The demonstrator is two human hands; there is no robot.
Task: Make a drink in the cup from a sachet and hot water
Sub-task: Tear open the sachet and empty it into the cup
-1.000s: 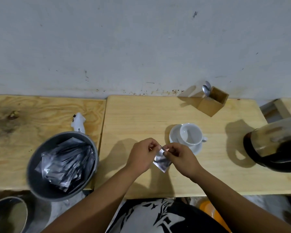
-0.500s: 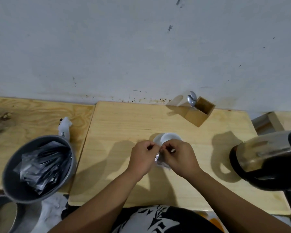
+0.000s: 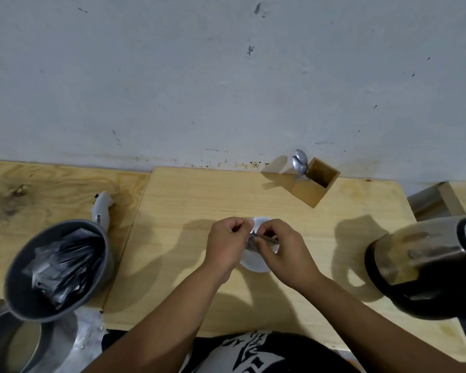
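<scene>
**Pale wall, wooden table, both hands on a sachet above the cup**

Rough grey wall backs the light wooden table in front of you. Your left hand and right hand meet over the white cup, fingers pinched together on a small silvery sachet; the cup and its saucer are mostly hidden beneath them. At your left a round grey tub holds a loose heap of foil sachets. Near the wall a square wooden holder carries metal spoons. A shiny steel kettle sits at the table's right edge. Bare wood lies open between the cup and the holder.
</scene>
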